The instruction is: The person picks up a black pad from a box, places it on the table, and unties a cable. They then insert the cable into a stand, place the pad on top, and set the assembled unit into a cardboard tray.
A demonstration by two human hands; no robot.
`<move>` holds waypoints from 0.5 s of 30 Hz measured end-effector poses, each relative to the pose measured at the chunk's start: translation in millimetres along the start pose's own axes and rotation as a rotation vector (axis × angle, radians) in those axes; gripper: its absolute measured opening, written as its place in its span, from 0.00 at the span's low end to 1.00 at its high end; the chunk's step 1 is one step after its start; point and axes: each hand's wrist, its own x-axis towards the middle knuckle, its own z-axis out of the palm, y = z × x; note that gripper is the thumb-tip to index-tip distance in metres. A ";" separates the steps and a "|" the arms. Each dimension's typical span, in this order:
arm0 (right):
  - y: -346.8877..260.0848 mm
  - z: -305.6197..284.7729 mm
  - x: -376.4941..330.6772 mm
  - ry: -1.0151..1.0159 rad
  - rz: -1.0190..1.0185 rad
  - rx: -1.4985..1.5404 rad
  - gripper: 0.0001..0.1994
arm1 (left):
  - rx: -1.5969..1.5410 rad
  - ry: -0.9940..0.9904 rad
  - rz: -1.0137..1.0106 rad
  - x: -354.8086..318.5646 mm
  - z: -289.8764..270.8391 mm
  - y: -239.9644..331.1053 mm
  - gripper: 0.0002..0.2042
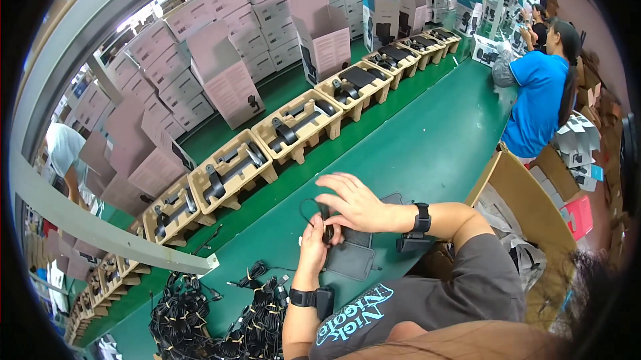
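Observation:
Over the green workbench point(400, 153), my two hands meet at a small bundled black cable point(328, 233). My left hand point(312, 245) is closed round the bundle from below. Above it, my right hand point(355, 206) has its upper fingers stretched out, while its thumb side pinches the cable. A thin loop of cable arcs out to the left of the fingers. Just beneath my hands lies a flat dark grey pouch-like piece point(351, 261), with another similar piece point(394, 198) partly hidden behind my right wrist. Beside my left forearm is a heap of black cables point(257, 316).
A row of moulded cardboard trays point(230, 171) with black device parts runs along the bench. Behind stand opened and stacked white boxes point(227, 89). A grey metal frame point(120, 226) crosses at left. An open carton point(497, 180) is at right, near a person in blue point(542, 96).

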 end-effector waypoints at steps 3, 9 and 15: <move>2.5 -7.8 2.9 -0.209 -0.314 0.059 0.34 | 0.201 0.119 -0.177 -5.1 17.5 2.9 0.16; 12.0 -2.6 -15.2 -0.518 -0.198 -0.004 0.31 | 0.173 -0.155 -0.250 -11.1 0.6 16.2 0.21; 93.6 -36.8 25.4 0.068 0.218 -0.179 0.16 | 0.196 0.323 0.079 -6.8 -8.6 26.3 0.18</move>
